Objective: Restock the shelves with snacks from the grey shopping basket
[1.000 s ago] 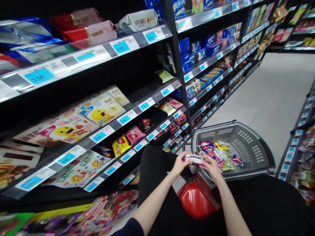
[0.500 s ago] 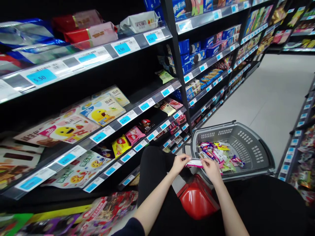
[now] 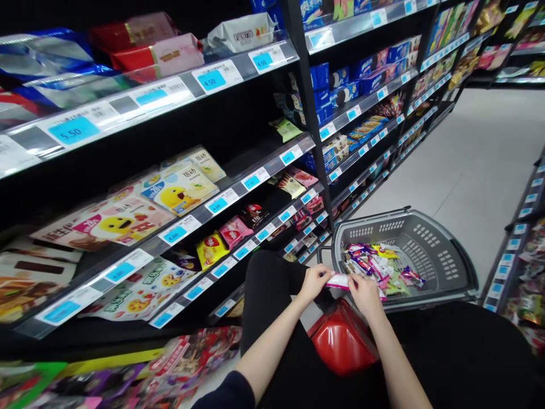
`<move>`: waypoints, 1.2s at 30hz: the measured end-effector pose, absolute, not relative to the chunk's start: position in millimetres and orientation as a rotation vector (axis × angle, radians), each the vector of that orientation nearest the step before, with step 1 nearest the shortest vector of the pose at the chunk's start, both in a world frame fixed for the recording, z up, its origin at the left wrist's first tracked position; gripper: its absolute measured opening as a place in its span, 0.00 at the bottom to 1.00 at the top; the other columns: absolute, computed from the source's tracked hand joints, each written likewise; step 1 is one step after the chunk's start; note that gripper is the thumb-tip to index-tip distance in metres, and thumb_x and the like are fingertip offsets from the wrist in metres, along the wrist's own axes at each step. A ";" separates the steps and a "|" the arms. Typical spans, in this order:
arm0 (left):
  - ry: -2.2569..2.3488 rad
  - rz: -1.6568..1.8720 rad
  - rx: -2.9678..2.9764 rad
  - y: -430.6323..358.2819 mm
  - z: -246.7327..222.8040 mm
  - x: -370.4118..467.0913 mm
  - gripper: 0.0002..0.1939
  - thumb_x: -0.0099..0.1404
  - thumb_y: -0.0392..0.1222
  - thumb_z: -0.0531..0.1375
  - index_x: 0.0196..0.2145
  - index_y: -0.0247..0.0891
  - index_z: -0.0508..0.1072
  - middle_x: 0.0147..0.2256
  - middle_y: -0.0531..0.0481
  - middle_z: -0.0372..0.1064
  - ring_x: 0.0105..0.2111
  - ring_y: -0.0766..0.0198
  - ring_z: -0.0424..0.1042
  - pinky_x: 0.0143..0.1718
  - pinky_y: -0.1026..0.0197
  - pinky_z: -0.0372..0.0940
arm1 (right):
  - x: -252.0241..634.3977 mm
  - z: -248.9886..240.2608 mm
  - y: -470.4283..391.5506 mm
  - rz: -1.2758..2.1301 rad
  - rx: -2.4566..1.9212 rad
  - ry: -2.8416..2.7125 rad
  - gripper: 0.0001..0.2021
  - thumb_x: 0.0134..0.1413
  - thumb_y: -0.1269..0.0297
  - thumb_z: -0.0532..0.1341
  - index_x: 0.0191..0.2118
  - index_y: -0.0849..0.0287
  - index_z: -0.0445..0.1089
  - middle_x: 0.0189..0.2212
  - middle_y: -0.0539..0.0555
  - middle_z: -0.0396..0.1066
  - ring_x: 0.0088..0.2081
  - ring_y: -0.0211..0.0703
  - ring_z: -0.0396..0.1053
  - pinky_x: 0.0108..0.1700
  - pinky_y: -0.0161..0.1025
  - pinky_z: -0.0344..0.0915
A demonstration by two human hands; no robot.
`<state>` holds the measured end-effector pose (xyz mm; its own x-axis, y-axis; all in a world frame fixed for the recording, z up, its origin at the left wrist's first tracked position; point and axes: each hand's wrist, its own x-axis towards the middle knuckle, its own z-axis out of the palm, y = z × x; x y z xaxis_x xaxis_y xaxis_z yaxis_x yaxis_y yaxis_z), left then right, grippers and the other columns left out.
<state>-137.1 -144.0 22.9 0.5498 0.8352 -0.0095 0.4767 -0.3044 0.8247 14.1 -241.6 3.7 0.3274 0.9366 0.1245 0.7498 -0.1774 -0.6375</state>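
Observation:
Between my two hands is a small white and pink wrapped packet (image 3: 339,280). My left hand (image 3: 314,282) pinches its left end, fingers closed. The right end is pinched by my right hand (image 3: 364,291), also closed. Just beyond my hands stands a grey basket (image 3: 447,250) with black edging. Several small colourful packets (image 3: 374,262) lie in a heap inside it, mostly toward its left side. Below my hands, between my legs, is a glossy red object (image 3: 342,341).
Black shelves (image 3: 251,182) with blue price tags and packaged snacks run along the left. Bagged snacks (image 3: 187,363) lie at the lower left. Another stocked shelf (image 3: 506,255) borders the right. A pale floor aisle (image 3: 472,147) extends beyond the basket.
The view has shifted very slightly. Both hands keep hold of the packet, whose printed face now shows a little more toward the camera.

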 end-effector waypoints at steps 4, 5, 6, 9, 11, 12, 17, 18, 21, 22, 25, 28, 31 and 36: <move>1.090 0.577 1.933 -144.2 23.1 -137.7 0.13 0.59 0.45 0.57 0.26 0.36 0.77 0.25 0.50 0.71 0.27 0.65 0.67 0.31 0.66 0.58 | 8.6 -1.8 -240.5 0.351 -1.956 -1.435 0.16 0.57 0.63 0.47 0.37 0.60 0.72 0.32 0.58 0.71 0.33 0.47 0.68 0.37 0.40 0.62; 1.094 0.584 1.930 -143.5 23.2 -138.4 0.12 0.59 0.45 0.57 0.26 0.36 0.77 0.26 0.50 0.71 0.27 0.65 0.68 0.31 0.66 0.58 | 7.8 -2.5 -240.1 0.357 -1.949 -1.405 0.17 0.57 0.63 0.47 0.37 0.60 0.72 0.32 0.59 0.71 0.33 0.48 0.68 0.37 0.41 0.62; 1.094 0.588 1.929 -142.6 23.2 -139.3 0.12 0.59 0.44 0.57 0.27 0.36 0.78 0.26 0.50 0.72 0.28 0.65 0.68 0.31 0.66 0.59 | 7.3 -2.9 -239.7 0.370 -1.941 -1.369 0.17 0.57 0.63 0.47 0.38 0.60 0.72 0.33 0.59 0.71 0.34 0.48 0.69 0.37 0.41 0.62; 1.048 0.576 1.902 -137.8 23.2 -141.7 0.11 0.58 0.44 0.58 0.28 0.37 0.78 0.27 0.49 0.73 0.28 0.64 0.69 0.32 0.65 0.60 | 7.6 -2.2 -239.0 0.439 -1.882 -1.273 0.17 0.55 0.63 0.48 0.37 0.61 0.73 0.33 0.58 0.72 0.35 0.48 0.69 0.39 0.42 0.63; 1.032 0.572 1.843 -133.9 22.4 -142.3 0.09 0.56 0.43 0.59 0.27 0.36 0.78 0.26 0.49 0.73 0.28 0.64 0.69 0.33 0.65 0.60 | 8.5 -0.6 -238.8 0.485 -1.842 -1.240 0.16 0.54 0.62 0.48 0.36 0.61 0.73 0.33 0.58 0.72 0.35 0.48 0.69 0.40 0.42 0.63; 1.045 0.578 1.800 -132.2 21.9 -142.1 0.09 0.56 0.42 0.60 0.26 0.35 0.78 0.26 0.49 0.73 0.28 0.64 0.69 0.32 0.64 0.61 | 8.8 0.3 -238.8 0.500 -1.830 -1.229 0.16 0.54 0.62 0.49 0.35 0.61 0.73 0.33 0.58 0.72 0.35 0.48 0.69 0.40 0.42 0.63; 1.132 0.673 1.441 -134.9 17.9 -138.8 0.09 0.50 0.41 0.65 0.30 0.34 0.74 0.30 0.48 0.72 0.33 0.61 0.70 0.35 0.62 0.64 | 6.4 3.7 -238.9 0.419 -1.815 -1.207 0.17 0.55 0.60 0.49 0.35 0.61 0.74 0.32 0.58 0.72 0.35 0.48 0.69 0.39 0.42 0.64; 1.098 0.644 1.295 -138.5 16.8 -138.5 0.13 0.50 0.42 0.65 0.33 0.35 0.73 0.32 0.48 0.72 0.35 0.60 0.71 0.37 0.61 0.65 | 5.0 4.0 -239.2 0.363 -1.834 -1.202 0.18 0.55 0.60 0.49 0.36 0.62 0.74 0.33 0.59 0.72 0.35 0.49 0.69 0.39 0.43 0.64; 0.875 0.376 0.802 -151.1 13.1 -138.4 0.21 0.54 0.46 0.63 0.43 0.36 0.65 0.37 0.43 0.71 0.36 0.56 0.73 0.35 0.54 0.68 | 0.2 4.8 -240.4 0.221 -1.900 -1.204 0.19 0.57 0.60 0.48 0.39 0.64 0.73 0.34 0.61 0.70 0.34 0.49 0.69 0.39 0.43 0.64; 0.816 0.311 0.687 -154.2 11.9 -138.4 0.21 0.55 0.45 0.63 0.45 0.36 0.63 0.38 0.42 0.71 0.35 0.55 0.74 0.33 0.54 0.69 | -1.0 5.1 -240.9 0.205 -1.912 -1.224 0.19 0.57 0.61 0.48 0.40 0.64 0.73 0.34 0.61 0.70 0.34 0.48 0.68 0.38 0.43 0.64; 0.825 0.339 0.595 -155.5 10.5 -137.9 0.18 0.55 0.39 0.62 0.43 0.34 0.63 0.36 0.40 0.72 0.31 0.58 0.75 0.29 0.59 0.71 | 0.0 5.8 -241.8 0.237 -1.923 -1.329 0.18 0.57 0.64 0.48 0.40 0.63 0.73 0.36 0.61 0.68 0.34 0.47 0.68 0.39 0.42 0.64; 0.927 0.361 0.686 -146.3 14.1 -138.5 0.13 0.54 0.34 0.62 0.38 0.31 0.65 0.28 0.42 0.73 0.23 0.61 0.74 0.23 0.63 0.70 | 9.2 4.5 -241.9 0.375 -1.866 -1.465 0.16 0.57 0.67 0.48 0.38 0.61 0.73 0.33 0.59 0.67 0.34 0.46 0.68 0.39 0.42 0.65; 0.956 0.353 0.749 -135.2 21.3 -142.8 0.12 0.51 0.29 0.62 0.34 0.30 0.66 0.23 0.44 0.72 0.19 0.63 0.71 0.19 0.65 0.68 | 21.1 0.6 -242.1 0.489 -1.761 -1.504 0.15 0.56 0.66 0.48 0.31 0.60 0.73 0.30 0.57 0.66 0.34 0.47 0.67 0.40 0.45 0.65; 0.904 0.472 0.711 -128.3 28.1 -149.6 0.06 0.55 0.31 0.59 0.32 0.31 0.66 0.21 0.50 0.70 0.18 0.66 0.70 0.24 0.63 0.70 | 21.6 -0.2 -241.9 0.804 -1.539 -1.077 0.13 0.53 0.56 0.55 0.35 0.59 0.70 0.35 0.57 0.65 0.33 0.46 0.68 0.33 0.44 0.70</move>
